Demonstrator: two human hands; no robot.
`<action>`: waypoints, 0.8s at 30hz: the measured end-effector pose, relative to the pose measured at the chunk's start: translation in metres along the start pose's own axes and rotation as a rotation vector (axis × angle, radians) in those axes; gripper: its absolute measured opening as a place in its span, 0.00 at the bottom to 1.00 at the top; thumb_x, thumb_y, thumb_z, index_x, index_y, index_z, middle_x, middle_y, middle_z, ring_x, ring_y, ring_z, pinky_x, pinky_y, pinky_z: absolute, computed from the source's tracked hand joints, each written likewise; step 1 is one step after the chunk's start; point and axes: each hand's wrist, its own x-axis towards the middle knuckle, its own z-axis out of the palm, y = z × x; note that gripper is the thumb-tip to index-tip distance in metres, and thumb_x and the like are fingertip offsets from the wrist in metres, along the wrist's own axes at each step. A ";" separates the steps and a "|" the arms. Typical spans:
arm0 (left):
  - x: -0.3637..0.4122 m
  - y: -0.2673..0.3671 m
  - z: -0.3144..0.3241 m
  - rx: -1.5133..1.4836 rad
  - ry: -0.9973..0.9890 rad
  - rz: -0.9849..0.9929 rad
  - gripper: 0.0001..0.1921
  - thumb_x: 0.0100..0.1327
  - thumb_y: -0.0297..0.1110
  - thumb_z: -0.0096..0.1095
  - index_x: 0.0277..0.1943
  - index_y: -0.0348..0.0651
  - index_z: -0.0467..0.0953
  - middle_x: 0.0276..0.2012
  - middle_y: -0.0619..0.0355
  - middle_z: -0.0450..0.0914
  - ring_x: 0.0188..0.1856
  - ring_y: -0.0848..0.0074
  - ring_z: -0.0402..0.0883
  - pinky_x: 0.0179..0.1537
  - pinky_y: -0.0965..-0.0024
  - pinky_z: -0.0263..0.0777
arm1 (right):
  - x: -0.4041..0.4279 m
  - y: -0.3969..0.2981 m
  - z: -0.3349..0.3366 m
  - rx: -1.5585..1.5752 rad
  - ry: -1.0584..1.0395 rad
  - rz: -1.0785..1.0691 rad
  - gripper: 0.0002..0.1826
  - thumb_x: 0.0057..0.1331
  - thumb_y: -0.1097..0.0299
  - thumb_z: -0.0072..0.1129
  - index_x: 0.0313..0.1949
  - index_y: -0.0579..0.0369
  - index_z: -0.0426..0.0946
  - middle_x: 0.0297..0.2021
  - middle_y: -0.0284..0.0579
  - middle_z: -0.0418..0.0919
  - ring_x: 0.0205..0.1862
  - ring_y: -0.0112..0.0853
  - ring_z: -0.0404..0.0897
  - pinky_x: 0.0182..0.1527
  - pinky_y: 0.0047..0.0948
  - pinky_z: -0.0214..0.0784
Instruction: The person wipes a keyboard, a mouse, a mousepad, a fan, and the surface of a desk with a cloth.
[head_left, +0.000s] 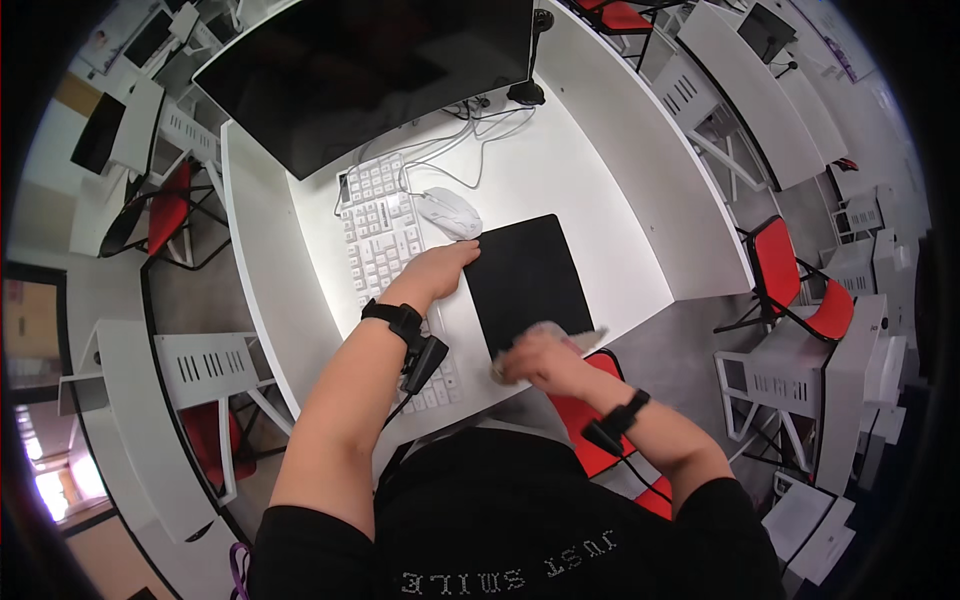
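Note:
A black mouse pad (529, 277) lies on the white desk. My left hand (439, 271) rests at the pad's upper left corner, beside a white computer mouse (448, 213); its palm side is hidden. Over the pad's near edge, my right hand (541, 361) is blurred and grips a crumpled, pale cloth (589, 340), which sticks out on both sides of the fingers. A white keyboard (379, 244) runs along the left, partly covered by my left hand and forearm.
A large black monitor (360, 67) stands at the back of the desk, with thin cables (480, 135) below it. A small black stand (527, 91) is at its right. White partitions (630, 150) flank the desk. A red chair (592, 427) is close by my right forearm.

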 end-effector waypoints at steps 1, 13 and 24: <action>-0.002 0.000 -0.001 0.001 0.008 -0.011 0.24 0.64 0.21 0.40 0.61 0.48 0.71 0.64 0.62 0.68 0.63 0.67 0.70 0.63 0.69 0.64 | -0.019 -0.004 -0.002 0.022 -0.058 0.029 0.15 0.46 0.81 0.52 0.32 0.51 0.83 0.38 0.38 0.81 0.44 0.40 0.78 0.52 0.40 0.67; -0.018 0.021 -0.001 0.237 -0.033 -0.014 0.20 0.67 0.27 0.42 0.61 0.46 0.70 0.67 0.59 0.64 0.63 0.65 0.69 0.61 0.66 0.66 | -0.003 0.023 -0.102 0.179 0.663 0.424 0.25 0.51 0.82 0.39 0.48 0.56 0.78 0.49 0.45 0.75 0.56 0.37 0.72 0.61 0.31 0.60; -0.026 0.018 -0.004 0.145 -0.067 -0.070 0.21 0.68 0.28 0.40 0.62 0.49 0.69 0.68 0.59 0.62 0.64 0.65 0.69 0.62 0.65 0.66 | 0.040 0.042 0.003 -0.366 0.547 0.226 0.16 0.49 0.77 0.54 0.36 0.43 0.80 0.45 0.37 0.77 0.51 0.41 0.72 0.49 0.41 0.63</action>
